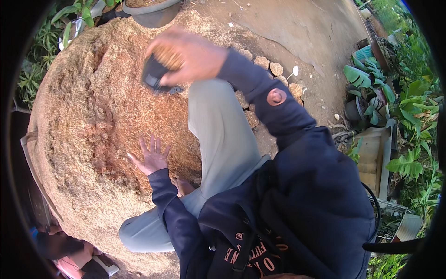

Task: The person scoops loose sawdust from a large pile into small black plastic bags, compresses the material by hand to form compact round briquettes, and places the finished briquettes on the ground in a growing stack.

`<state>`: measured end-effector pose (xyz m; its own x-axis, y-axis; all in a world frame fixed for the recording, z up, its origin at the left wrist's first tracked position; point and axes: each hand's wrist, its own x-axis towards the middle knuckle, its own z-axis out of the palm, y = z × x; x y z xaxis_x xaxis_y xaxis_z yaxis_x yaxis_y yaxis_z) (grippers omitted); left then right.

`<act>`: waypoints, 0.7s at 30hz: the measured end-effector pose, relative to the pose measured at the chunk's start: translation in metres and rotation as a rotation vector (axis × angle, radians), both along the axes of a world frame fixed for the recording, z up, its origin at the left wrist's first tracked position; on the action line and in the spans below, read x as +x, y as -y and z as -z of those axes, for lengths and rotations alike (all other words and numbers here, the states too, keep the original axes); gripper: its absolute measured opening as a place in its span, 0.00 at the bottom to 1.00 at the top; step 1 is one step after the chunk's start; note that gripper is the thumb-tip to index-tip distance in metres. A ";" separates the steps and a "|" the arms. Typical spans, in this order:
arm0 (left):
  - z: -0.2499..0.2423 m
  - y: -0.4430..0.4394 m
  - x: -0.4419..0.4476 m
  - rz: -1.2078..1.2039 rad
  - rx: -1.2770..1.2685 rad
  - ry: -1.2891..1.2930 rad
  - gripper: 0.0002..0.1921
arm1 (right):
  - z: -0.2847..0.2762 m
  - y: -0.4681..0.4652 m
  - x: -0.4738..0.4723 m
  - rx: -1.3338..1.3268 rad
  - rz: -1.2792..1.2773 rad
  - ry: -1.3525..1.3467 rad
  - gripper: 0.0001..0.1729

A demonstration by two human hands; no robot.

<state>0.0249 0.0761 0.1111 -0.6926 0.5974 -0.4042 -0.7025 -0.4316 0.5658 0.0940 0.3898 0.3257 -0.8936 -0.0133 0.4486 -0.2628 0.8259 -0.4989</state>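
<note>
My right hand (195, 55), blurred by motion, grips a small dark container (153, 75) with loose brown husk-like material (169, 57) at its top. It hangs over a broad heap of loose, chaff-like material (132, 101), apart from my bent knee. Lower down, my left hand (153, 158) is spread palm up just over the heap, with nothing in it. Behind my right forearm stand several round containers (261, 62) packed with similar brown material, partly hidden by my sleeve and leg.
A large grey pot (153, 12) stands at the heap's far edge. Another person (75, 249) sits at the lower left. Potted plants (369, 76) and a wooden board (371, 160) line the right side. Bare ground (303, 28) stretches behind the round containers.
</note>
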 end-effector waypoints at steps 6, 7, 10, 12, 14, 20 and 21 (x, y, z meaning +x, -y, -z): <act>0.107 0.025 -0.029 0.036 -0.802 -0.335 0.55 | 0.008 -0.117 0.120 0.117 0.442 0.092 0.37; 0.126 0.031 -0.030 0.083 -0.839 -0.411 0.54 | 0.018 -0.129 0.140 0.097 0.544 0.209 0.34; 0.177 0.047 -0.023 0.085 -1.012 -0.295 0.48 | 0.057 -0.144 0.205 0.234 0.669 0.301 0.40; 0.202 0.058 -0.025 0.099 -0.938 -0.294 0.48 | 0.092 -0.134 0.244 0.257 0.759 0.410 0.40; 0.227 0.066 -0.029 0.065 -0.824 -0.391 0.48 | 0.123 -0.116 0.277 0.042 0.700 0.542 0.40; 0.257 0.089 -0.034 0.102 -0.976 -0.191 0.42 | 0.222 -0.025 0.345 -0.170 0.718 0.723 0.37; 0.256 0.091 -0.031 0.127 -0.999 -0.186 0.42 | 0.236 -0.010 0.356 -0.226 0.763 0.746 0.38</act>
<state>-0.0063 -0.0152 -0.1445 -0.7503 0.1196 -0.6502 -0.5748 0.3679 0.7309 0.4499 0.3999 0.0896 -0.6800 0.6745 -0.2877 0.7116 0.5124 -0.4806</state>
